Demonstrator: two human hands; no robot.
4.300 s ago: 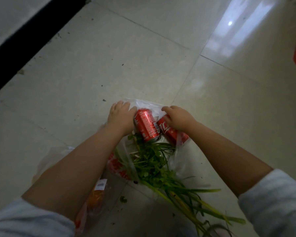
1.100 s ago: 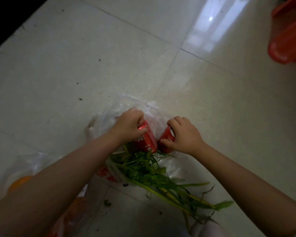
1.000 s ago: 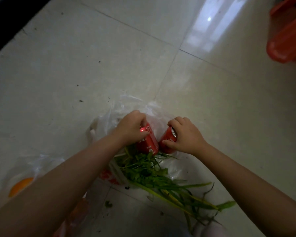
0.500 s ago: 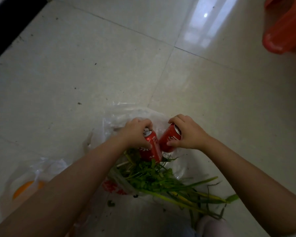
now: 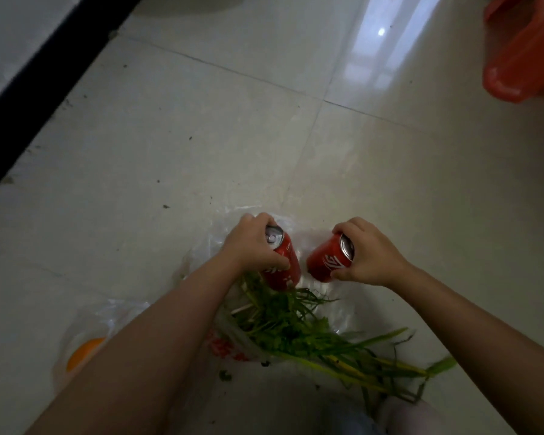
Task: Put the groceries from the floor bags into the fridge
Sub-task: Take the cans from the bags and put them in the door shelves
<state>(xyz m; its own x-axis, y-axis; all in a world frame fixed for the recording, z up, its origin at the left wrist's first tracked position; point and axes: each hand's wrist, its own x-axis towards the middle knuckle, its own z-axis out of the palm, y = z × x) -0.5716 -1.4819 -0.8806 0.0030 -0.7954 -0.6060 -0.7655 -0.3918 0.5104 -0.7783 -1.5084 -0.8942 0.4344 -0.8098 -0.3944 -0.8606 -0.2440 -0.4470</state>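
Above clear plastic bag (image 5: 324, 312) of leafy greens (image 5: 299, 328): left hand (image 5: 255, 246) gripping one red soda can (image 5: 285, 265), right hand (image 5: 369, 254) gripping another red soda can (image 5: 327, 260).

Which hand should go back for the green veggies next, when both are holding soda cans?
Probably the left hand, once it has put down its red soda can. It hovers right over the leafy greens in the clear plastic bag. The right hand, holding the other can, is off to the side.
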